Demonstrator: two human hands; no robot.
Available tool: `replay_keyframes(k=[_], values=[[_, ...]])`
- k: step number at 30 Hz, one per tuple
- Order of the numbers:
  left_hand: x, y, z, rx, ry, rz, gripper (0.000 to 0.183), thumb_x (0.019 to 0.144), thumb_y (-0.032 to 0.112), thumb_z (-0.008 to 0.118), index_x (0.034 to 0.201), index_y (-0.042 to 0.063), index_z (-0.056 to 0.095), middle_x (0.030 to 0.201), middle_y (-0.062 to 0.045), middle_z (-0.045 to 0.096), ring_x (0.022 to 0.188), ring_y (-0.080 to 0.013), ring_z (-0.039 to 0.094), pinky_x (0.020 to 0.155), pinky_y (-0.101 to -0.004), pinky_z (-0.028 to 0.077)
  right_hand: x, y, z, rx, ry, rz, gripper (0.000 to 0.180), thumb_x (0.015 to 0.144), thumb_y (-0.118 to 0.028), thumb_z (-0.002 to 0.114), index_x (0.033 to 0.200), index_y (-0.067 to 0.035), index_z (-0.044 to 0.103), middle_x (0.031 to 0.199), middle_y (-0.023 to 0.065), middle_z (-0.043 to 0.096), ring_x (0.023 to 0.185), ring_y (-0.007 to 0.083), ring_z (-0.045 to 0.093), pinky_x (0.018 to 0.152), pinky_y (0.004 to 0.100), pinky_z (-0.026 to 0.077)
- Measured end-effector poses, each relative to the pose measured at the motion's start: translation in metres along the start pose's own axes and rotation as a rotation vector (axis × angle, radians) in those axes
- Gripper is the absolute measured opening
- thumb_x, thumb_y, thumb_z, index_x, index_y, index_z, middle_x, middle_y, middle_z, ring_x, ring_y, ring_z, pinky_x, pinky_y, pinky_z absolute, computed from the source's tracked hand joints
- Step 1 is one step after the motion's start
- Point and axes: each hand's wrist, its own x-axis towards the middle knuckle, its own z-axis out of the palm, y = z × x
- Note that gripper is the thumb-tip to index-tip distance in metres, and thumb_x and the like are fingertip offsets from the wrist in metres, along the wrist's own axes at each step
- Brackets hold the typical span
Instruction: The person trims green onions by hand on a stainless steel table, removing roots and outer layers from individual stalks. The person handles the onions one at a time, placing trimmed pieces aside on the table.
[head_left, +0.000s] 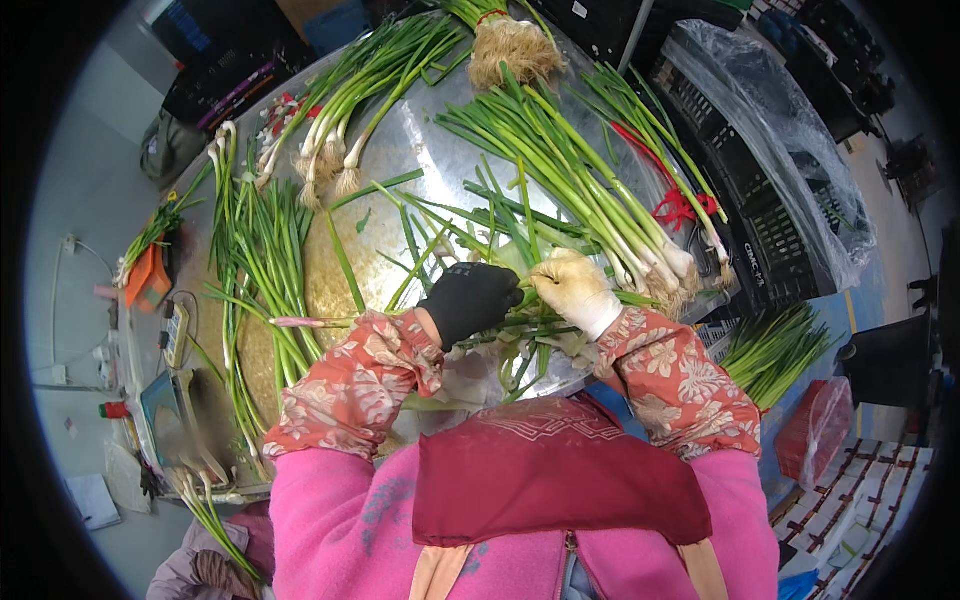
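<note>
My left hand, in a black glove, is closed around a green garlic stalk whose pinkish stem end points left past my sleeve. Close beside it, my right hand, in a cream-white glove, pinches leaf matter at the fingertips; exactly which part is hidden by the fingers. Beneath and around both hands lie loose, torn green leaves and pale peelings. A thick bundle of green garlic with rooted white ends rests just beyond my right hand.
On the metal table lie more rooted stalks and a left-hand pile. A tied bunch stands at the far edge. Red ribbon lies near black crates at right. Another person's sleeve shows lower left.
</note>
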Motion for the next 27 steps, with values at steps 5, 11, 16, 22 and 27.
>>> replay_keyframes(k=[5,11,16,22,27], values=[[-0.012,-0.010,-0.012,-0.029,-0.116,-0.018,0.028,0.088,0.032,0.053,0.082,0.008,0.064,0.077,-0.016,0.064,0.074,-0.0359,0.063,0.068,-0.0465,0.050,0.015,0.007,-0.011,0.189,-0.055,0.161,0.016,0.082,-0.016,0.061,0.084,-0.005,0.072,0.088,0.0107,0.066,0.082,0.0249,0.063,0.078,0.0341,0.049],[-0.043,-0.029,-0.024,-0.146,-0.216,0.145,0.033,0.086,0.038,0.054,0.081,0.007,0.067,0.073,-0.016,0.063,0.072,-0.0317,0.064,0.070,-0.0436,0.050,0.020,0.041,-0.068,0.576,-0.245,0.254,0.031,0.090,-0.007,0.056,0.120,-0.001,0.062,0.115,0.0105,0.064,0.104,0.0188,0.059,0.094,0.0291,0.044],[-0.041,-0.025,-0.031,-0.416,-0.436,-0.261,0.024,0.086,0.032,0.063,0.081,0.009,0.069,0.056,-0.003,0.058,0.049,-0.0110,0.056,0.050,-0.0283,0.044,-0.003,0.027,-0.038,0.281,-0.502,-0.078,0.051,0.095,-0.034,0.053,0.140,-0.013,0.043,0.120,0.0176,0.061,0.112,0.0301,0.057,0.097,0.0369,0.042],[-0.048,-0.018,-0.046,-0.559,-0.551,-0.426,0.021,0.088,0.028,0.062,0.084,0.010,0.070,0.061,-0.001,0.060,0.049,-0.0076,0.053,0.047,-0.0254,0.042,-0.017,0.014,-0.035,0.438,-0.731,0.104,0.034,0.092,-0.020,0.058,0.124,-0.008,0.057,0.098,0.0141,0.066,0.088,0.0257,0.064,0.077,0.0343,0.049],[-0.052,-0.022,-0.048,-0.685,-0.546,-0.356,0.022,0.087,0.026,0.056,0.087,0.009,0.070,0.069,-0.002,0.065,0.052,-0.0105,0.058,0.052,-0.0273,0.046,-0.028,0.011,-0.045,0.106,-0.365,-0.363,0.021,0.092,-0.017,0.054,0.108,-0.007,0.063,0.087,0.0141,0.066,0.080,0.0279,0.065,0.070,0.0362,0.050]])
